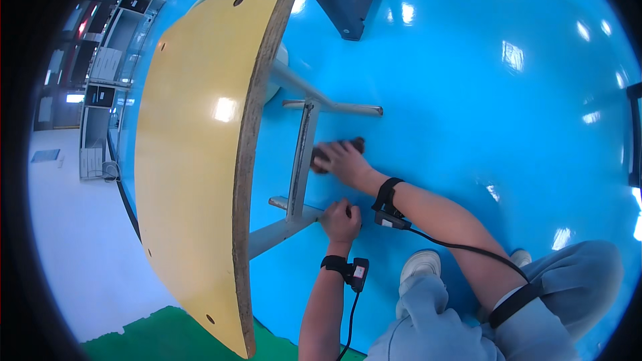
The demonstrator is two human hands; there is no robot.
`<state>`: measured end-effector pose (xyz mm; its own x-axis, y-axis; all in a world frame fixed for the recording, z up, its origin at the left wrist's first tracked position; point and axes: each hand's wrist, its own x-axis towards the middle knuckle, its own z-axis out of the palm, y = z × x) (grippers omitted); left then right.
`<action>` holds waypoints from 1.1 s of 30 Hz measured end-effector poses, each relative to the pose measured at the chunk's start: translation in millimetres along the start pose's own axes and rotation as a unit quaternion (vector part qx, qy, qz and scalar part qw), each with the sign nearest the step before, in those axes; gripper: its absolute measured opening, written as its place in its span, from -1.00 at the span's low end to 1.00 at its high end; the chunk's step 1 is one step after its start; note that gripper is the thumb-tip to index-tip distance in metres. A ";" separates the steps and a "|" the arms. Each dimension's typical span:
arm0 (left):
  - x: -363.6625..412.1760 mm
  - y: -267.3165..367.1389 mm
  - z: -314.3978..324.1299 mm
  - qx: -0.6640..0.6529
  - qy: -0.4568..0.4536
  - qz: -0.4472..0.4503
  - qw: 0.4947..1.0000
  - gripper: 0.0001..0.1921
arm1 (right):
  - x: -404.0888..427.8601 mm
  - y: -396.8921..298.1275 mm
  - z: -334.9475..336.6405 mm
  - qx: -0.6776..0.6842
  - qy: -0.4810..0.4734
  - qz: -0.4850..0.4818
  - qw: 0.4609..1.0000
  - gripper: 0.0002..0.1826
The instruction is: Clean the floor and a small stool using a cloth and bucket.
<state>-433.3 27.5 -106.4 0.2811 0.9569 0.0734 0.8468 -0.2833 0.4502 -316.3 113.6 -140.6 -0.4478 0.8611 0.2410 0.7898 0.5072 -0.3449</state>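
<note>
A yellow laminated wood panel (200, 125), curved and worn along its edge, rises at the left. It is fixed to a grey metal tube frame (288, 230), apparently part of a chair. My left hand (341, 221) is closed around the end of the lower tube. Just above it, my right hand (346, 163) grips a dark brown object (357, 144), possibly a brush, beside the frame's crossbar (303, 160). Blur and my fingers hide most of that object, so its exact kind is unclear.
Dark metal legs (346, 15) stand on the glossy blue floor (451, 100) at the top. White shelving (100, 125) with cables lines the far left. A green floor patch (170, 336) lies at the bottom left. Sensors with cables are strapped to both my wrists.
</note>
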 end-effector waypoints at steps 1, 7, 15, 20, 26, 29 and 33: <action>-0.3 -1.2 -0.8 0.004 0.007 0.007 1.000 -0.86 | 4.5 1.9 -2.8 -0.047 0.039 0.059 0.996 -0.58; 0.2 -3.6 0.6 -0.010 0.015 0.036 0.999 -0.88 | 26.9 -9.2 -12.9 -0.036 -0.053 0.033 0.997 -0.57; 2.1 2.0 0.3 0.004 0.001 0.021 1.000 -0.88 | -10.2 8.2 -7.1 0.026 -0.002 0.004 1.000 -0.54; -0.4 -1.3 -1.7 0.002 0.019 0.024 1.000 -0.85 | -36.2 29.1 -34.5 0.032 0.053 0.100 0.993 -0.51; 0.4 -4.2 0.0 -0.014 0.001 0.016 1.000 -0.84 | -109.6 69.2 -71.1 0.015 0.150 0.194 0.969 -0.58; 1.0 -4.4 -0.6 -0.021 0.002 0.021 1.000 -0.83 | -143.4 76.9 -91.2 -0.035 0.171 0.266 0.948 -0.60; 1.4 -3.6 -0.7 -0.027 0.013 0.019 0.999 -0.83 | -165.4 74.3 -94.0 -0.071 0.194 0.289 0.935 -0.58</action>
<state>-436.2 29.9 -107.3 0.3005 0.9470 0.1135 0.8104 -0.3163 0.4932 -144.1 5.5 -120.9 0.2362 0.8975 0.3724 0.9128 -0.0735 -0.4017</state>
